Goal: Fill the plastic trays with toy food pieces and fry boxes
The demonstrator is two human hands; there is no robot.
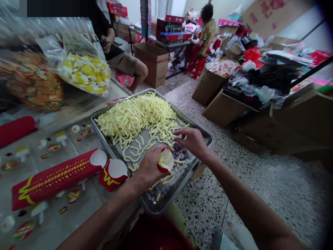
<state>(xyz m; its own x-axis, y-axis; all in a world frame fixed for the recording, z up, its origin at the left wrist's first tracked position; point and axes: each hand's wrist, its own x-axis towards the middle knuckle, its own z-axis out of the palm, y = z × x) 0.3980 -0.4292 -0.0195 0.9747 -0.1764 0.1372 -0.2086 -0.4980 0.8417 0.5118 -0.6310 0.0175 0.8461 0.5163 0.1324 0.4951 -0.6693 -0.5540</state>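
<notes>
My left hand (151,163) is wrapped round a small red fries carton (166,160) with a white inside, which has a few pale-yellow pieces in it. Just right of the carton, my right hand (194,141) hovers over the tray, fingers apart and pointing at loose fries; no held piece shows clearly. A metal tray (182,194) lies under both hands. At its far side rises a big heap of pale-yellow fries (137,113), with loose ones scattered nearer. Left of the tray stand a single carton (112,177) and a long nested stack of red cartons (57,178).
Clear bags of yellow-and-white pieces (84,74) and burger-like pieces (33,80) stand at the left on a table with a patterned cover (85,208). Cardboard boxes (151,64) and piled bags fill the back and right. Two people sit beyond the tray.
</notes>
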